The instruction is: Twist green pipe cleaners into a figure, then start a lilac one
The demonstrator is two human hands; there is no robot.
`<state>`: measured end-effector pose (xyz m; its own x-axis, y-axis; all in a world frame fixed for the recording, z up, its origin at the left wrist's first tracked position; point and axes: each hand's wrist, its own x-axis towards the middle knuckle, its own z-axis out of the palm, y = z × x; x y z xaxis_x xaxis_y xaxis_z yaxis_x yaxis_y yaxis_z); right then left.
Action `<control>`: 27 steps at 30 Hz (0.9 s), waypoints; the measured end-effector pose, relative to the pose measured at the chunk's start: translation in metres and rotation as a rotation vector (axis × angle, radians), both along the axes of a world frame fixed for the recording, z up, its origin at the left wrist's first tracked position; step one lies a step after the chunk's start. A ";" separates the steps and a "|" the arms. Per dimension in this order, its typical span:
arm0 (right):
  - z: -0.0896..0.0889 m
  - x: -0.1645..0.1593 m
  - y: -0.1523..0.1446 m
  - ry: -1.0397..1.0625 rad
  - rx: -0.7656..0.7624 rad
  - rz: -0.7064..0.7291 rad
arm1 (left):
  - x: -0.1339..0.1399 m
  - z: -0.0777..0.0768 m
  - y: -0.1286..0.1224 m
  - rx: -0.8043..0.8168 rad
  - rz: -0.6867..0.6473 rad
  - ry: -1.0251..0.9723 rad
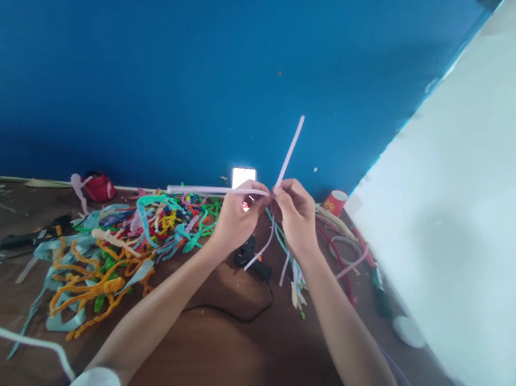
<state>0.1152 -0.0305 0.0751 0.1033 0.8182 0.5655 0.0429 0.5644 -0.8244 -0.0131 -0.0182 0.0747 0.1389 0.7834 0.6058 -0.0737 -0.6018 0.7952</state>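
Pale lilac pipe cleaners (pixel 290 152) meet between my two hands above the table. My left hand (pixel 239 216) pinches one that sticks out level to the left. My right hand (pixel 294 215) is closed with thumb and forefinger on one that rises upward, its fingertips close against those of the left. A thinner lilac length (pixel 262 246) hangs down below the fingers. How the pieces cross or join is hidden by the fingertips. Behind my left hand, a phone with a bright screen (pixel 243 176) leans upright.
A tangled heap of coloured pipe cleaners (pixel 97 282) covers the table's left side. Below my hands lies a black tool, apparently a glue gun (pixel 252 260), with its cord (pixel 238 315). A red paper cup (pixel 335 203) stands at the back right, near loose stems. Blue and white walls border the table.
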 end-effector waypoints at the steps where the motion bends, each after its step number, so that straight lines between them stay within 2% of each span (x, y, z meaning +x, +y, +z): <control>1: -0.001 0.000 0.001 0.025 -0.020 0.023 | 0.000 0.002 -0.001 0.017 0.018 0.015; 8: -0.001 0.004 0.003 0.099 -0.152 0.147 | 0.000 0.003 0.000 0.084 0.071 0.100; 12: 0.003 0.007 0.001 0.027 -0.057 0.079 | 0.000 -0.001 0.000 0.093 0.081 0.104; 18: 0.015 0.014 -0.003 -0.248 0.095 -0.057 | 0.000 -0.005 0.001 0.072 0.128 0.103; 23: 0.015 0.018 -0.001 -0.329 0.116 -0.125 | -0.001 -0.005 0.002 -0.018 0.061 0.113; 27: 0.013 0.018 0.000 -0.294 0.112 -0.089 | 0.000 -0.004 0.001 -0.068 -0.008 0.078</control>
<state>0.1335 -0.0303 0.0881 -0.0095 0.7441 0.6680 0.3228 0.6345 -0.7022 -0.0135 -0.0171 0.0709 0.1904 0.8208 0.5386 -0.0148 -0.5462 0.8375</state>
